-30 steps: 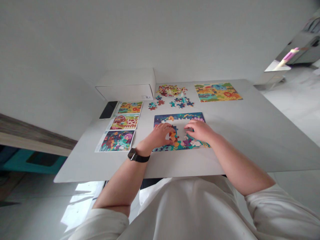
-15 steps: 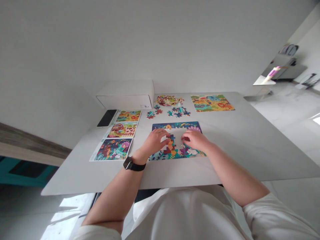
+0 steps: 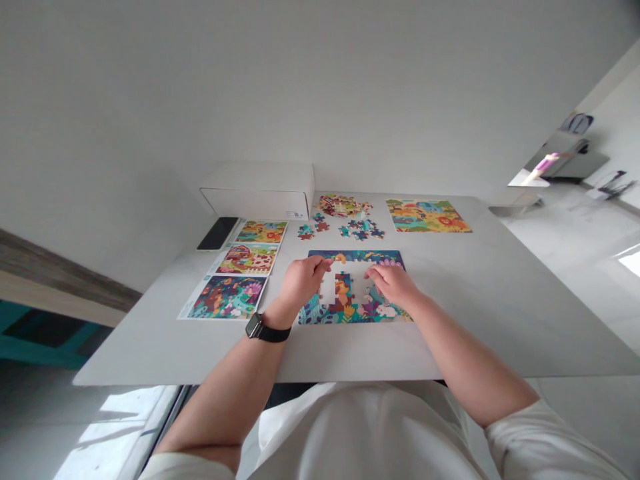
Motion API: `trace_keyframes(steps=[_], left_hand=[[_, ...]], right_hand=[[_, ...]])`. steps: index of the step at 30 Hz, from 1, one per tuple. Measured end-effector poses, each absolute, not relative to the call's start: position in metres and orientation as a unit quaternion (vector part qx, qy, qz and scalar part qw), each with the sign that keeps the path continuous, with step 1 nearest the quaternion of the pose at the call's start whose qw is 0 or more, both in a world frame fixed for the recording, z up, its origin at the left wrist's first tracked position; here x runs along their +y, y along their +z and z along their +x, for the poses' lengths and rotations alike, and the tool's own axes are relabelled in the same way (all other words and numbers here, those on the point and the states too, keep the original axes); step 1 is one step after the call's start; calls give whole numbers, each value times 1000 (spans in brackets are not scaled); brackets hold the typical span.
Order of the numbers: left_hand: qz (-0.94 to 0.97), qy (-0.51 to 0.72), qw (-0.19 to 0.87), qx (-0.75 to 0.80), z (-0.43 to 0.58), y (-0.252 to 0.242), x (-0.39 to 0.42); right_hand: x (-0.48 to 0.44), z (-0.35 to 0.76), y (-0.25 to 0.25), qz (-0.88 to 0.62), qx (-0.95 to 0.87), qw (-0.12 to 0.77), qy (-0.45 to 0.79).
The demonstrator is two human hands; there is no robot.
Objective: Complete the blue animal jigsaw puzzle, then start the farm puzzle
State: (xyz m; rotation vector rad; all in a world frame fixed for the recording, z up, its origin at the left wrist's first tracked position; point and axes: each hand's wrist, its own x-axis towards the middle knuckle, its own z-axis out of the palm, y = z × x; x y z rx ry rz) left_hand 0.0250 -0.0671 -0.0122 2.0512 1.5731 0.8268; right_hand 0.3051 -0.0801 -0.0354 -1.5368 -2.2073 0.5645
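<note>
A partly built jigsaw puzzle [image 3: 350, 310] in blue, teal and purple lies on the white table [image 3: 480, 300] in front of me, with a white gap in its middle. My left hand [image 3: 300, 280], a black watch on its wrist, rests on the puzzle's left part with fingers curled, pinching at the gap's upper left edge. My right hand [image 3: 393, 283] lies on the puzzle's right part, fingers bent down onto the pieces beside the gap. Whether either hand holds a piece is hidden.
Loose puzzle pieces [image 3: 357, 228] and a small heap [image 3: 340, 205] lie beyond the puzzle. A finished yellow puzzle [image 3: 427, 215] sits far right. Three picture cards [image 3: 245, 260], a black phone [image 3: 217, 233] and a white box [image 3: 257, 190] stand at the left.
My left hand has moved up from the orange middle area to the gap's upper left edge. My right hand stayed on the right part. The view shifted slightly.
</note>
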Motion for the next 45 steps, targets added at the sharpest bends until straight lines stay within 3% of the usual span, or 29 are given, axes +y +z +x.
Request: trace_keyframes(steps=[6, 19, 23, 34, 45], left_hand=[[715, 307, 192, 597, 23, -18, -61], [673, 451, 194, 552, 13, -29, -52], [675, 415, 229, 565, 15, -29, -52], [669, 425, 207, 573, 16, -27, -53], [681, 407, 215, 569, 18, -27, -55]], right_hand=[[-82, 303, -37, -555, -780, 223, 186], [-59, 328, -41, -574, -758, 289, 115], [-27, 350, -30, -606, -753, 244, 78], [78, 358, -33, -676, -727, 82, 85], [111, 319, -39, -633, -770, 49, 68]])
